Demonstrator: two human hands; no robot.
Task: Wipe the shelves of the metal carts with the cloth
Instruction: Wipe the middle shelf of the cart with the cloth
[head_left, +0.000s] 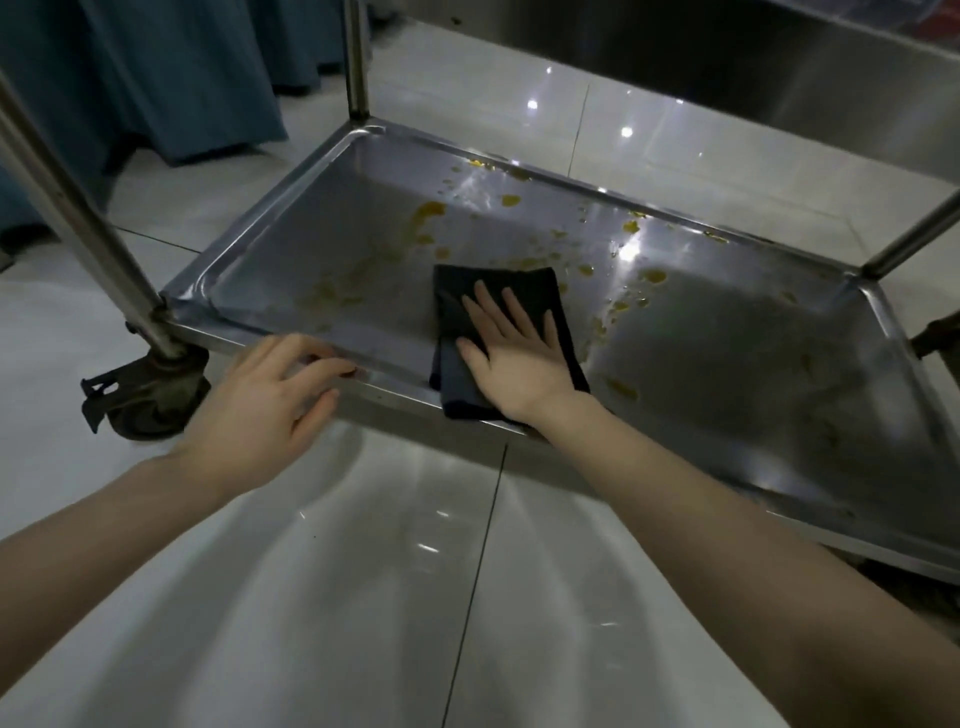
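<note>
Bottom shelf (727, 364) of cart, low over tiled floor (363, 571). Dark cloth (519, 283), folded, lies on shelf near front rim, its near end hanging over the edge. Right hand (511, 353) flat on cloth, fingers straight and spread, pressing down, not gripping. Left hand (270, 395) on front rim left of cloth, fingers curled over the top, thumb against rim face: clamped on shelf. Yellow stains (431, 210) scattered across shelf, thickest beyond cloth and toward back rim. Caster (150, 395) under front-left post (78, 223). Blue curtain (182, 78) behind, upper left.
</note>
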